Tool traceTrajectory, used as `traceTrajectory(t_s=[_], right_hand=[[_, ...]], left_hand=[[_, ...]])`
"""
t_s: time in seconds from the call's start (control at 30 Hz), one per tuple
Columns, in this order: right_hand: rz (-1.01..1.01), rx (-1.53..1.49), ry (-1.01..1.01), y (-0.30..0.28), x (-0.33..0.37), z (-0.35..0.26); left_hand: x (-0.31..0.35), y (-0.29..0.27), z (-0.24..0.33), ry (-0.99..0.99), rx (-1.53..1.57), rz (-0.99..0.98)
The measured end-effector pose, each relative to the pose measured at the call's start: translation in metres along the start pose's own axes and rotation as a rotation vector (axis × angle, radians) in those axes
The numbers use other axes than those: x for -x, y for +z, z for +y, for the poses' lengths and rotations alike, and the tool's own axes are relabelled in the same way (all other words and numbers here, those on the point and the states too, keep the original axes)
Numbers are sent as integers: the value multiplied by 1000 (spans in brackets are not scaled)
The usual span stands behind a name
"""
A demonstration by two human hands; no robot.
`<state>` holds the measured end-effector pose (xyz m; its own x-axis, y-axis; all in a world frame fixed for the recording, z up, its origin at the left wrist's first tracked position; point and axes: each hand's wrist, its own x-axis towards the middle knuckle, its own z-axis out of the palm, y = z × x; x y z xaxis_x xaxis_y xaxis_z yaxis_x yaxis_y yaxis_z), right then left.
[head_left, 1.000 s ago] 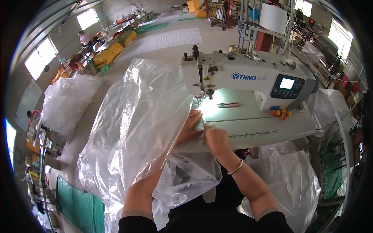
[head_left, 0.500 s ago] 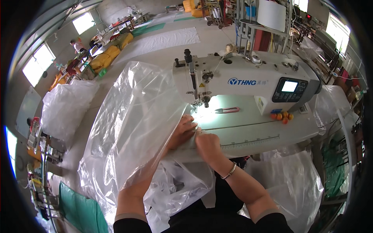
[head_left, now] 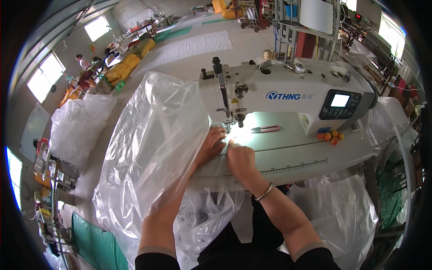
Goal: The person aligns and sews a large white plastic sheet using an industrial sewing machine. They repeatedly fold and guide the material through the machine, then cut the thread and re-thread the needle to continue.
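Observation:
A large clear plastic sheet [head_left: 150, 130] drapes over my left forearm and hangs off the left of the sewing machine [head_left: 279, 92]. My left hand [head_left: 211, 145] lies with its fingers stretched out, resting on the plastic just below the lit needle area. Partly, the sheet covers that wrist. Close beside it, my right hand [head_left: 241, 161] is closed in a pinch at the plastic's edge, thumb and forefinger pointing to the presser foot. The pinched edge is hard to make out in the glare. Pink-handled thread snips [head_left: 266, 129] lie on the machine bed, right of the needle.
Several small orange-red fruits [head_left: 333, 136] sit by the machine's base. A ruler scale [head_left: 292, 167] runs along the table's near edge. More clear plastic [head_left: 333, 216] hangs at the lower right, and a plastic bundle [head_left: 78, 128] stands at the left. White thread cone [head_left: 316, 17] behind.
Both hands have moved slightly farther forward, closer to the needle, and the plastic has shifted with them. The view has shifted a little. A distant person at the left has changed posture.

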<state>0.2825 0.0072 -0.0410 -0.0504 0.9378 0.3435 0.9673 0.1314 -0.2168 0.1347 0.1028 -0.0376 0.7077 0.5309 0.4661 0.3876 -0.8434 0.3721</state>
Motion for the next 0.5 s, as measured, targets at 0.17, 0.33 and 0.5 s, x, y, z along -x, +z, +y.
traceTrajectory(t_s=[0.17, 0.33, 0.5], right_hand=[[-21, -4, 29, 3, -5, 1], [60, -46, 61, 6, -6, 2], [120, -131, 92, 8, -9, 3]], left_hand=[[-3, 4, -5, -29, 23, 0], [-4, 8, -8, -36, 57, 3], [11, 9, 10, -136, -69, 89]])
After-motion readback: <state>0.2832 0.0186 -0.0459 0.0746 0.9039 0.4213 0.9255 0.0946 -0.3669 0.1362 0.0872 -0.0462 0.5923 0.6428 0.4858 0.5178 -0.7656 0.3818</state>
